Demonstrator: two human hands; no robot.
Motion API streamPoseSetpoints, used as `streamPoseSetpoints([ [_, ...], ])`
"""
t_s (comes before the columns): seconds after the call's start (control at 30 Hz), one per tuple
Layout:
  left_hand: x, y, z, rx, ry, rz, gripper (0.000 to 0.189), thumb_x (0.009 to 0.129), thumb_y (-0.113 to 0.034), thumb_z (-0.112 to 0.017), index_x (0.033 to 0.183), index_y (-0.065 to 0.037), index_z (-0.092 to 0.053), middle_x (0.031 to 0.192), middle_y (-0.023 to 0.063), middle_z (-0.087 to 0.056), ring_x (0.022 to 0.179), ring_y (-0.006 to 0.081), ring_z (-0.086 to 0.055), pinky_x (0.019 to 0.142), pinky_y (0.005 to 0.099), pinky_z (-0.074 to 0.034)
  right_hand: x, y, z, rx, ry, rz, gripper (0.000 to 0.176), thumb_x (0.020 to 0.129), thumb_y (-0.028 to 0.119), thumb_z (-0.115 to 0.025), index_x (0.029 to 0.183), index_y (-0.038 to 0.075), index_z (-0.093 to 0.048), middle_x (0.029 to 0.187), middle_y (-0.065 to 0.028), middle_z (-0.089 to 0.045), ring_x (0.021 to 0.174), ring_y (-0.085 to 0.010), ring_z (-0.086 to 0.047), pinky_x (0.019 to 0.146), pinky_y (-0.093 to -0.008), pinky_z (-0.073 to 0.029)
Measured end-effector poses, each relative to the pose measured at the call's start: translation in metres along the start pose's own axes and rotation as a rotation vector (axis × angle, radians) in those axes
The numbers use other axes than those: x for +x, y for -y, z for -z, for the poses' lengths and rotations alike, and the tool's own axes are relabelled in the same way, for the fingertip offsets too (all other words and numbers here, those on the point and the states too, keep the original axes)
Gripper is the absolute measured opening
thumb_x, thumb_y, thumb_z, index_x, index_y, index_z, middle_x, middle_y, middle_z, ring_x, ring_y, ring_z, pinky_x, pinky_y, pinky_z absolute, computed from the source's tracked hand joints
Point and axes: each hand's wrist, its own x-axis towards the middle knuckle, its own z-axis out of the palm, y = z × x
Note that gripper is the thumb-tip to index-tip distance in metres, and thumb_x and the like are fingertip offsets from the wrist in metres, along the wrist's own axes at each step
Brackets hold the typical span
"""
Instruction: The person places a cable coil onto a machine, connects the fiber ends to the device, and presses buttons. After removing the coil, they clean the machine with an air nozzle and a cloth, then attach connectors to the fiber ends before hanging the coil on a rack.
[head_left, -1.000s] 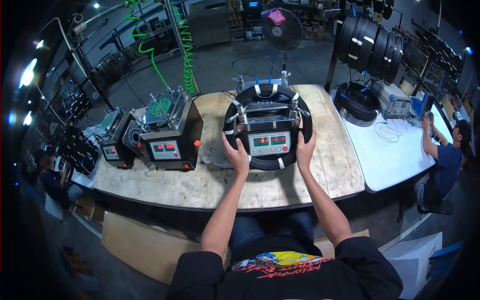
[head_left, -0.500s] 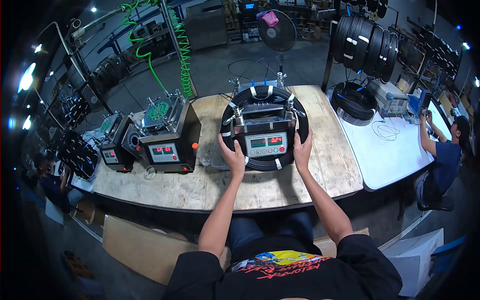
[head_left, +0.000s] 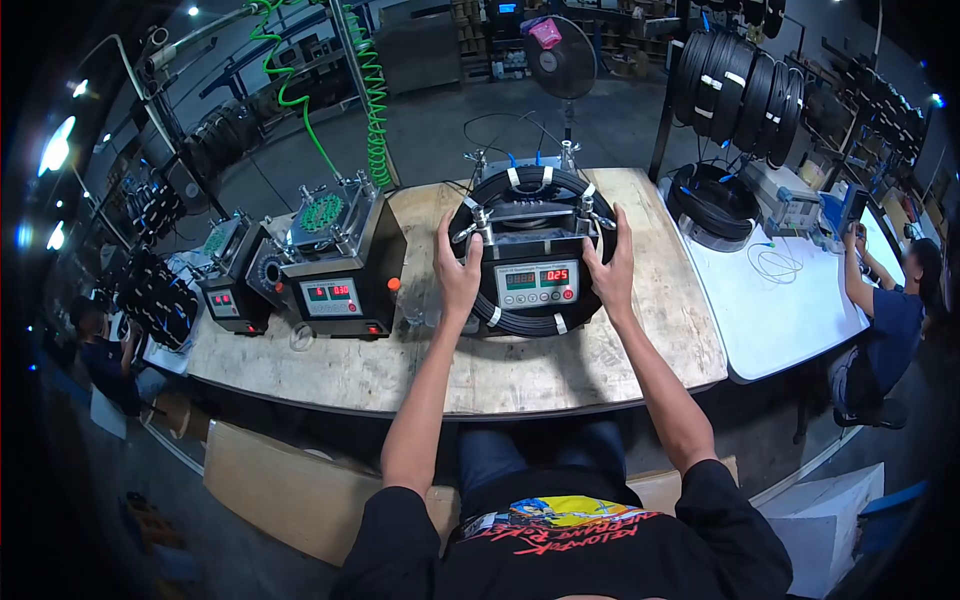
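Observation:
A coil of black cable [head_left: 527, 326], bound with white ties, hangs around the front and top of a metal polishing machine [head_left: 505, 297] with a lit red display. My left hand [head_left: 458, 275] is on the coil's left side, its thumb inside by a clamp post and its fingers along the outer edge. Opposite it, my right hand [head_left: 612, 272] grips the coil's right side the same way, thumb turned inward. The coil's far part is partly hidden behind the metal clamp posts. Blue-tipped cable ends rise at the machine's back.
Two similar machines [head_left: 335, 293] [head_left: 228, 302] stand left on the wooden table [head_left: 640, 360]. Another black coil [head_left: 712, 205] lies on the white table [head_left: 790, 330] at right, below hanging coils [head_left: 735, 95]. People sit at both sides. Green air hoses [head_left: 375, 130] hang behind.
Both my hands have moved up along the sides of the coil, thumbs now near the clamp posts. The front machine's display has changed, and the view has shifted slightly.

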Motion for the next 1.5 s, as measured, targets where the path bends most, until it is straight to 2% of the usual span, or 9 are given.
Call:
streamPoseSetpoints([
  [0.23,0.027,-0.018,0.005,0.19,0.155,-0.018,0.059,0.099,-0.036,-0.068,0.151,-0.011,-0.053,0.123,0.0251,-0.06,0.115,0.0403,-0.062,0.104,0.0454,-0.047,0.03,0.014,0.001,-0.191,0.104,0.023,0.065,0.096,0.033,-0.075,0.155,0.029,-0.049,0.119,-0.0249,-0.052,0.113,-0.0427,-0.06,0.099,-0.0475,-0.051],
  [0.4,0.055,-0.037,0.006,0.392,0.354,0.091,0.06,0.098,-0.046,-0.069,0.151,-0.019,-0.056,0.11,0.0252,-0.058,0.105,0.0424,-0.064,0.095,0.0489,-0.05,0.052,0.027,0.007,-0.331,0.255,-0.04,0.059,0.099,0.042,-0.069,0.154,0.031,-0.051,0.116,-0.0252,-0.054,0.106,-0.0428,-0.063,0.092,-0.0493,-0.053],
  [0.63,0.08,-0.031,-0.017,0.298,0.349,-0.01,0.043,0.104,-0.038,-0.061,0.141,-0.017,-0.065,0.115,0.0242,-0.063,0.107,0.0434,-0.065,0.095,0.0483,-0.052,0.085,0.019,-0.007,-0.382,0.391,0.001,0.049,0.104,0.042,-0.061,0.151,0.029,-0.054,0.107,-0.0239,-0.061,0.103,-0.0431,-0.065,0.089,-0.0513,-0.053],
  [0.73,0.089,-0.032,-0.017,0.343,0.416,0.032,0.044,0.104,-0.038,-0.061,0.141,-0.015,-0.065,0.108,0.0206,-0.063,0.104,0.0377,-0.064,0.094,0.0436,-0.05,0.096,0.02,-0.014,-0.418,0.389,0.031,0.044,0.104,0.043,-0.061,0.144,0.026,-0.06,0.109,-0.0233,-0.061,0.104,-0.0427,-0.065,0.088,-0.0514,-0.054],
  [0.9,0.099,-0.022,-0.017,0.38,0.405,-0.157,0.041,0.104,-0.034,-0.061,0.139,-0.013,-0.066,0.123,0.0214,-0.062,0.112,0.0403,-0.064,0.102,0.0445,-0.049,0.105,0.025,-0.019,-0.513,0.344,0.152,0.041,0.102,0.035,-0.066,0.14,0.02,-0.066,0.129,-0.0223,-0.059,0.118,-0.0388,-0.062,0.096,-0.0469,-0.052],
  [1.0,0.103,-0.018,-0.02,0.374,0.441,-0.177,0.039,0.104,-0.028,-0.06,0.139,-0.013,-0.066,0.137,0.0226,-0.056,0.119,0.0419,-0.062,0.107,0.0458,-0.047,0.101,0.038,-0.024,-0.57,0.256,0.277,0.039,0.096,0.019,-0.068,0.135,0.019,-0.067,0.139,-0.0214,-0.056,0.132,-0.0388,-0.052,0.105,-0.0512,-0.044],
  [1.2,0.097,-0.032,-0.031,0.349,0.454,-0.271,0.043,0.102,-0.015,-0.057,0.145,-0.018,-0.061,0.161,0.0255,-0.034,0.137,0.0477,-0.049,0.114,0.0503,-0.043,0.1,0.045,-0.042,-0.632,0.382,0.57,0.061,0.086,0.001,-0.062,0.146,0.013,-0.056,0.145,-0.0113,-0.057,0.14,-0.0301,-0.049,0.114,-0.0526,-0.038],
  [1.27,0.093,-0.039,-0.028,0.44,0.437,-0.392,0.045,0.102,-0.012,-0.057,0.146,-0.018,-0.06,0.162,0.0253,-0.033,0.139,0.0478,-0.047,0.115,0.0512,-0.043,0.099,0.04,-0.045,-0.651,0.404,0.558,0.065,0.088,0.0,-0.06,0.151,0.012,-0.049,0.146,-0.0096,-0.059,0.139,-0.0268,-0.052,0.115,-0.0543,-0.038],
  [1.5,0.094,-0.039,-0.02,0.431,0.527,-0.394,0.051,0.104,-0.011,-0.055,0.154,-0.023,-0.051,0.169,0.0204,-0.022,0.146,0.0476,-0.039,0.118,0.0534,-0.042,0.114,0.023,-0.036,-0.473,0.546,0.513,0.063,0.092,-0.001,-0.057,0.153,0.013,-0.049,0.151,-0.0128,-0.057,0.138,-0.0304,-0.055,0.115,-0.0517,-0.042],
])
